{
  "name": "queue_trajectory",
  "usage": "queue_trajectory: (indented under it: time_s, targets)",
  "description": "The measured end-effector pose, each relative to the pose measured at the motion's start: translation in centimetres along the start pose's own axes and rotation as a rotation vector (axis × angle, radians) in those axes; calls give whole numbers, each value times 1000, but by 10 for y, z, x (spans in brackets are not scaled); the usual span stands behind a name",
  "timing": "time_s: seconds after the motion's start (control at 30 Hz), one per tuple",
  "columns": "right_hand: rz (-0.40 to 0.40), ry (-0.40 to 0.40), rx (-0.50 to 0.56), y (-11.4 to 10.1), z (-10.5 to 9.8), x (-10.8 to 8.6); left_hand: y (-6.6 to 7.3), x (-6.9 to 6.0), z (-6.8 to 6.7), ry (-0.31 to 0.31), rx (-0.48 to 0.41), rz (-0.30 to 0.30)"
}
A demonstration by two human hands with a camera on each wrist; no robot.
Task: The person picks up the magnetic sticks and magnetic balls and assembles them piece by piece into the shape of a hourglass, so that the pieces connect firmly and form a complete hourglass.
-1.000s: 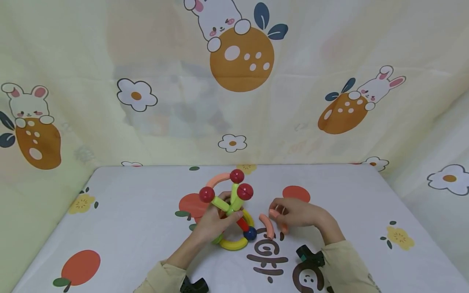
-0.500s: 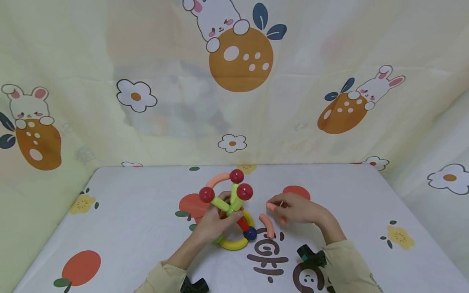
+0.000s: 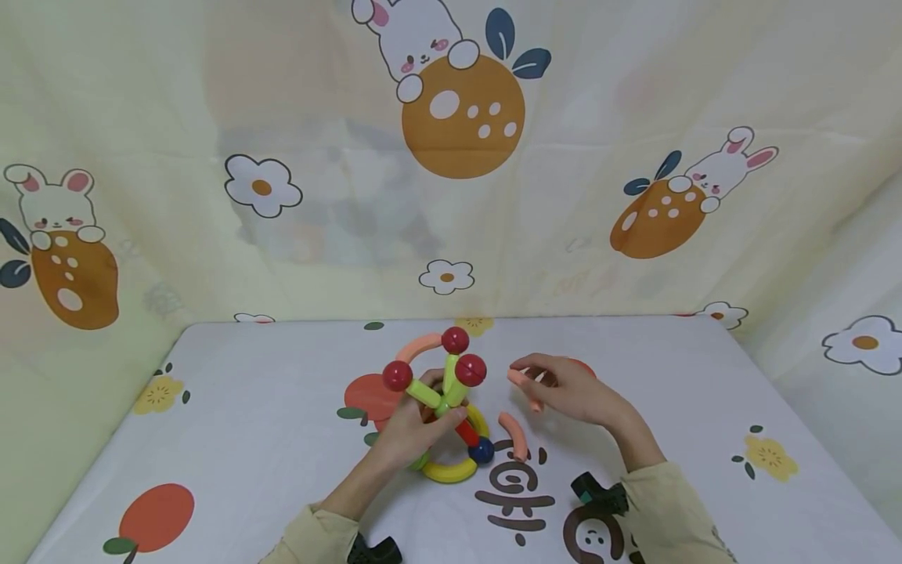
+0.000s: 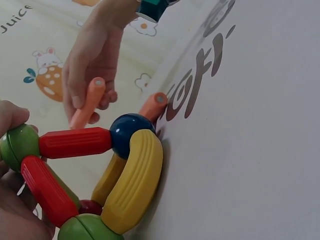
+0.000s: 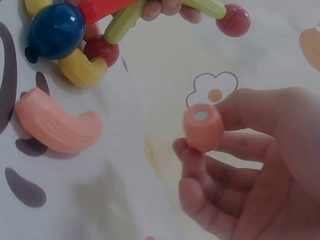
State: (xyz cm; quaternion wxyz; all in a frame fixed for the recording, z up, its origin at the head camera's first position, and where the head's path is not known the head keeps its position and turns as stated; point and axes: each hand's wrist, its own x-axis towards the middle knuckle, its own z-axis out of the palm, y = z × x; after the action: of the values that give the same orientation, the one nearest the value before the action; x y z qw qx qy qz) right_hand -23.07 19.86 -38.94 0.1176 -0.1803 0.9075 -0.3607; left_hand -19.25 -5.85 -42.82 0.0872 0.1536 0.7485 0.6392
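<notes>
My left hand (image 3: 407,435) grips a toy frame of magnetic rods and balls. Light green rods (image 3: 451,370) branch upward to red balls (image 3: 470,369), and a curved pink rod (image 3: 420,345) reaches from one ball to another. Lower down, red rods (image 4: 75,142) meet green balls (image 4: 20,145) and a blue ball (image 4: 129,132); curved yellow rods (image 4: 134,187) form the base at the tabletop. Raised to the right of the frame, my right hand (image 3: 574,392) pinches another curved pink rod (image 5: 203,129), clear of the frame. A loose curved pink rod (image 5: 60,122) lies between the two.
A white printed cloth (image 3: 268,439) covers the table, and a patterned curtain (image 3: 338,235) hangs behind its back edge. Dark camera mounts (image 3: 599,492) sit at both wrists.
My right hand has lifted its pink rod a little upward and away from the table, turning it slightly. The left hand and the frame stay in place.
</notes>
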Motion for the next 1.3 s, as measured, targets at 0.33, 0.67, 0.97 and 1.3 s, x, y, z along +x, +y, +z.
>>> queue_trajectory:
  time_s: [0.33,0.67,0.97,1.3]
  targets:
    - [-5,101,140,-4,1,4,-4,2,0,6,13,3]
    - [-2,153,210,-16,1,5,-5,3,1,6,9,4]
    - [-54,208,242,-29,5,5,-4,2,0,12,6,1]
    - [-74,188,293,-41,11,7,-4,0,2,18,37,31]
